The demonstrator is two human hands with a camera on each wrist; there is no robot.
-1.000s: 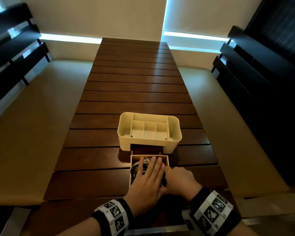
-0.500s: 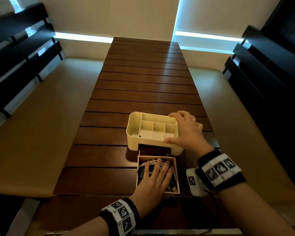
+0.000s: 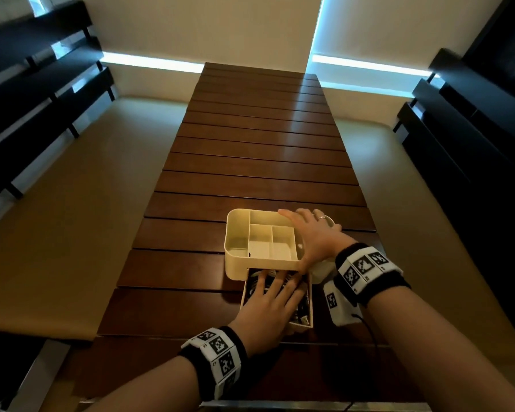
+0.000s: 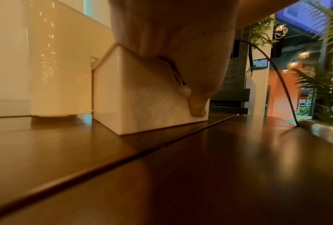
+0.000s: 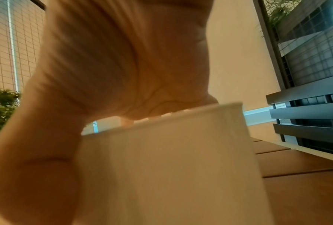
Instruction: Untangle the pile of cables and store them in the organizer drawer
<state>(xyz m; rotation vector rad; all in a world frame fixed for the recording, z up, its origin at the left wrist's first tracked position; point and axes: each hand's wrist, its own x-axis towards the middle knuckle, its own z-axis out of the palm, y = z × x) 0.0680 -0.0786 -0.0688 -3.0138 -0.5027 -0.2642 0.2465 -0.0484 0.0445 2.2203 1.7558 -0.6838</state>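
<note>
A cream organizer (image 3: 235,257) with open compartments stands on the slatted wooden table (image 3: 250,173). Its drawer (image 3: 309,304) sticks out of the near side, partly slid in, with black and white cables (image 3: 254,284) inside. My left hand (image 3: 272,298) lies flat on the cables, fingers straight. In the left wrist view its thumb (image 4: 197,106) hangs down the drawer (image 4: 142,99) wall beside the organizer (image 4: 56,68). My right hand (image 3: 312,239) spans the organizer's right part, thumb on the near wall and fingers at the far rim. The right wrist view shows the right hand (image 5: 113,60) on the organizer (image 5: 171,167) rim.
Dark slatted benches stand along the left (image 3: 27,99) and right (image 3: 473,129) of the table. A thin black wire (image 3: 366,325) hangs from my right wrist band. Bare table stretches beyond the organizer. Potted plants (image 4: 325,85) show in the left wrist view.
My right hand has left the drawer and gone up onto the organizer. The drawer has slid further in under my left hand, and the organizer sits nearer to me.
</note>
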